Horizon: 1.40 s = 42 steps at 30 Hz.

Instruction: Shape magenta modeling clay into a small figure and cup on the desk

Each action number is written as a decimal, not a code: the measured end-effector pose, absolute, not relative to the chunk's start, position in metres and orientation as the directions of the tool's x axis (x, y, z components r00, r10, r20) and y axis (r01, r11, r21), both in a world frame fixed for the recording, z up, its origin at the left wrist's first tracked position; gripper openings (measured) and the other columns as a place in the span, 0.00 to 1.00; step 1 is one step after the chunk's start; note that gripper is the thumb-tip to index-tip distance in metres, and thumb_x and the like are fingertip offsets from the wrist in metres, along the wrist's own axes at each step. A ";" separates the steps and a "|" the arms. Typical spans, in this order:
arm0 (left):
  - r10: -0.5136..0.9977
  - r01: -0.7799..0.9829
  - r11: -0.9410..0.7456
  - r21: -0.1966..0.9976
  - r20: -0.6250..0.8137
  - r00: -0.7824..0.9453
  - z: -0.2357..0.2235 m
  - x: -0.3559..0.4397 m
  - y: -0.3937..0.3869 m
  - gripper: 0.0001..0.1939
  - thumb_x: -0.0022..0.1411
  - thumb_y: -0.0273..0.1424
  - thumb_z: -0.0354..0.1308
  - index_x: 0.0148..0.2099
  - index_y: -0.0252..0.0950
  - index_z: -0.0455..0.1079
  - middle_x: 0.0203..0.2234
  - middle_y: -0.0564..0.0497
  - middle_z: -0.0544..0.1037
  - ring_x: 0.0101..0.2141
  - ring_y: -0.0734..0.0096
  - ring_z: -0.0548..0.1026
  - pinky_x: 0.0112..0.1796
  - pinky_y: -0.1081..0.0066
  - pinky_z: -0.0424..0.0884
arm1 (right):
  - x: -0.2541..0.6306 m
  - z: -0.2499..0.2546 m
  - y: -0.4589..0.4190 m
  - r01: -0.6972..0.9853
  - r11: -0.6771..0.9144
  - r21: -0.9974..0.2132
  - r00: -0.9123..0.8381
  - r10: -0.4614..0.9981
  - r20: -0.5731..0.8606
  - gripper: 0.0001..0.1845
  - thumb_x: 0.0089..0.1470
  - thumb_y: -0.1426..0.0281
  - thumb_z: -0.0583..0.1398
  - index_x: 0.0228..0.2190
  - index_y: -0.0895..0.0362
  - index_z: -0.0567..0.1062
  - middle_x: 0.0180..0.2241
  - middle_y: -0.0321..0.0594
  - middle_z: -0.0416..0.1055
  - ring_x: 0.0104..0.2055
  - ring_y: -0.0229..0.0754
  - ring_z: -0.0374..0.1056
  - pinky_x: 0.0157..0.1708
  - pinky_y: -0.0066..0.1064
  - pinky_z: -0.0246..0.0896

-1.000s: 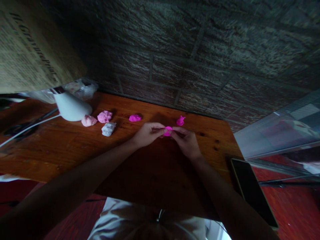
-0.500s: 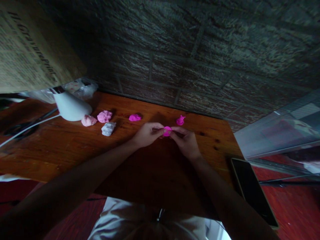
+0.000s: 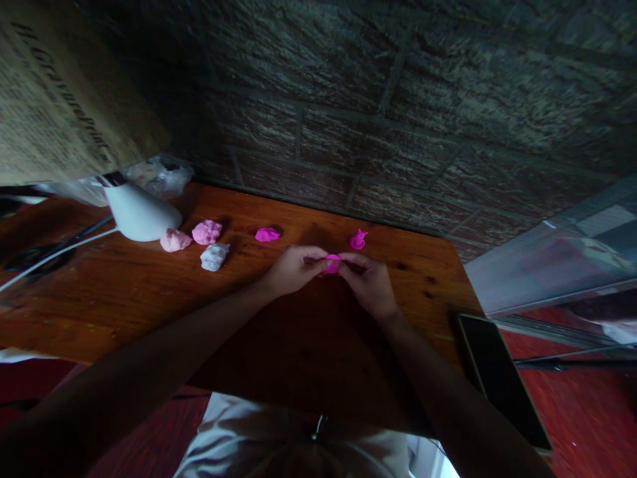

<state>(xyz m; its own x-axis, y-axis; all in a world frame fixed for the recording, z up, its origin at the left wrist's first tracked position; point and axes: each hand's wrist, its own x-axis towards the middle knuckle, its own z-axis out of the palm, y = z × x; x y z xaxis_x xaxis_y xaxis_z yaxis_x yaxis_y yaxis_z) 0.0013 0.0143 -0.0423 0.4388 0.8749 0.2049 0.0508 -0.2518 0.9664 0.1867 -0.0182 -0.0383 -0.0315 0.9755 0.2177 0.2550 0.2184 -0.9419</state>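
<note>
Between my two hands is a small flat piece of bright magenta modelling clay, held above the wooden table. My left hand pinches its left side with thumb and fingers. On the opposite side my right hand grips it the same way, thumb toward me. Just beyond the right hand lies a magenta clay shape with small points at its top. A magenta clay lump rests farther left. The fingertips cover part of the held piece.
At left sit a pink clay lump, a paler pink lump and a whitish lump, beside a white lamp base. Scissors lie far left. A phone is at the right edge. A brick-patterned wall stands behind.
The held clay piece looks slightly tilted compared with before, its outline a little narrower. Both hands keep their pinch in nearly the same place. The whole view has shifted very slightly.
</note>
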 end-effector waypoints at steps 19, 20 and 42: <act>0.858 0.059 -0.286 0.957 0.228 0.460 -0.045 0.002 0.015 0.14 0.62 0.40 0.64 0.37 0.33 0.79 0.30 0.47 0.82 0.31 0.71 0.78 0.35 0.73 0.74 | 0.186 -0.035 -0.020 0.333 0.226 -0.915 -0.021 0.972 0.232 0.08 0.51 0.64 0.65 0.34 0.52 0.83 0.36 0.40 0.84 0.39 0.47 0.80 0.45 0.39 0.75; 0.859 0.056 -0.282 0.958 0.226 0.460 -0.045 0.002 0.015 0.14 0.62 0.40 0.64 0.37 0.33 0.79 0.31 0.47 0.83 0.31 0.71 0.78 0.35 0.73 0.74 | 0.185 -0.035 -0.020 0.328 0.235 -0.915 -0.026 0.971 0.240 0.08 0.52 0.64 0.65 0.34 0.51 0.83 0.36 0.40 0.84 0.39 0.47 0.80 0.45 0.39 0.75; 0.911 -0.046 -0.044 0.998 0.059 0.408 -0.040 0.000 0.016 0.17 0.54 0.40 0.72 0.35 0.31 0.78 0.30 0.47 0.83 0.30 0.70 0.80 0.37 0.69 0.78 | 0.182 -0.034 -0.022 0.227 0.234 -0.945 -0.022 0.972 0.235 0.10 0.52 0.63 0.66 0.36 0.51 0.83 0.38 0.39 0.84 0.41 0.47 0.80 0.47 0.39 0.75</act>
<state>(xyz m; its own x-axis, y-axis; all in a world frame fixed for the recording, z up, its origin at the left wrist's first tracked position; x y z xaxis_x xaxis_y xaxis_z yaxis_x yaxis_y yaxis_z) -0.0002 0.0164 -0.0401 0.4078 0.9112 0.0587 -0.0460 -0.0437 0.9980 0.1816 -0.0222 -0.0339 -0.0219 0.9717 0.2352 0.2270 0.2339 -0.9454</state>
